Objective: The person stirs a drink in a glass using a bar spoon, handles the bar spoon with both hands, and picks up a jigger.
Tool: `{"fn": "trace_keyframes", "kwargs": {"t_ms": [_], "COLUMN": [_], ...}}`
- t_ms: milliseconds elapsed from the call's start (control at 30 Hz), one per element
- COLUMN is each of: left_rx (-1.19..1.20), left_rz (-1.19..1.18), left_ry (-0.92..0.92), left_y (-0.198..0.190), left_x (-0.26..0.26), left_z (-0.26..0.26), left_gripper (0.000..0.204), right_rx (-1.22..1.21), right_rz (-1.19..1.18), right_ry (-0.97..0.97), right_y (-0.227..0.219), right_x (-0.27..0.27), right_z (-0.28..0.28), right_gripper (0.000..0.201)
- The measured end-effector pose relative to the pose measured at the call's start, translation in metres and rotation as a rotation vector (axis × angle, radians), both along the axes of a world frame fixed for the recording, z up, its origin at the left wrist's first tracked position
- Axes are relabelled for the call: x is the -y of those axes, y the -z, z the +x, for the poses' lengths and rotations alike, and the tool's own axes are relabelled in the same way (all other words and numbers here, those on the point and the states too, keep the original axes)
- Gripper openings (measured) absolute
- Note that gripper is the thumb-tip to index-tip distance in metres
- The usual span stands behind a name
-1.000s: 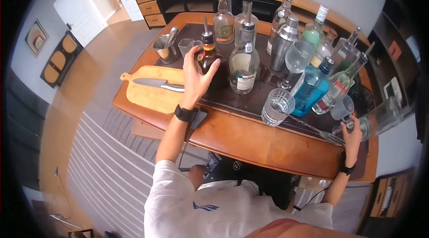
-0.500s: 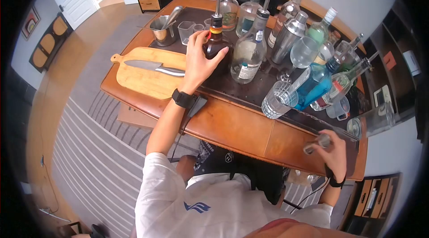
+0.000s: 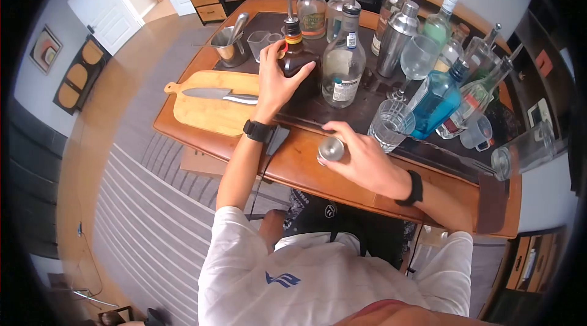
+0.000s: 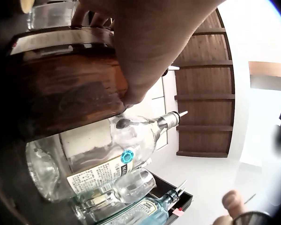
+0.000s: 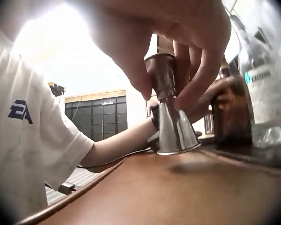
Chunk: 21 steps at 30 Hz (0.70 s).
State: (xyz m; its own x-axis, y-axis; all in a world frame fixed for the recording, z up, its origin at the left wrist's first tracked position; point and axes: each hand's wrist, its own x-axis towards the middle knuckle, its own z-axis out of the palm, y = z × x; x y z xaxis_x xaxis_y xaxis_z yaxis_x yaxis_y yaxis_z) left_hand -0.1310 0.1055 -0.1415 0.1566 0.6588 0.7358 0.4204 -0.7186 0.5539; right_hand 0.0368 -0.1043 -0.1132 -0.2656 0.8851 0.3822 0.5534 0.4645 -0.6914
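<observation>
Around the shoulder of a brown glass bottle point(image 3: 302, 64) with a metal pourer curls my left hand point(image 3: 276, 86); in the left wrist view the thumb lies along the brown glass point(image 4: 70, 89). My right hand point(image 3: 374, 166) pinches a steel double-ended jigger point(image 5: 177, 129) at its waist, thumb on one side and fingers on the other. The jigger is held close over the brown leather table edge point(image 5: 210, 192), its wider cup down. Right of the brown bottle stands a clear bottle point(image 3: 342, 60) with a pourer.
A cutting board point(image 3: 208, 117) with a knife point(image 3: 211, 93) lies at the left, near a steel cup point(image 3: 235, 51) holding tools. To the right stand a cut-glass tumbler point(image 3: 391, 125), a blue bottle point(image 3: 437, 106), a shaker point(image 3: 398, 41), a stemmed glass point(image 3: 419, 57) and several other bottles.
My right hand has picked up the jigger at the table's right end and carried it left to the front middle. The left hand stays around the brown bottle.
</observation>
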Motion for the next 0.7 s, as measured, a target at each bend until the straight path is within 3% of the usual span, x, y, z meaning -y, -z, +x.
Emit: {"fn": "trace_keyframes", "kwargs": {"t_ms": [200,333,400,500,700], "left_rx": [0.020,-0.014,0.042,0.016,-0.013], "left_rz": [-0.081,-0.134,-0.216,-0.219,-0.209], "left_ry": [0.048,0.102,0.177,0.169,0.159], "left_y": [0.004,0.004,0.006,0.005,0.009], "left_x": [-0.005,-0.007,-0.009,-0.008,-0.013], "left_z": [-0.002,-0.006,-0.007,-0.008,-0.009], "left_gripper": [0.086,0.098,0.100,0.103,0.105], "right_rx": [-0.098,-0.138,-0.281,-0.174,-0.208], "right_rz": [-0.204,-0.165,-0.193,-0.233,-0.286], "right_ry": [0.005,-0.049,-0.031,-0.102,-0.123], "right_y": [0.028,0.032,0.031,0.035,0.033], "right_x": [-0.029,-0.028,-0.023,-0.028,-0.030], "right_z": [-0.008,-0.005,-0.006,0.001,0.004], "right_gripper": [0.045,0.045,0.037,0.028,0.024]}}
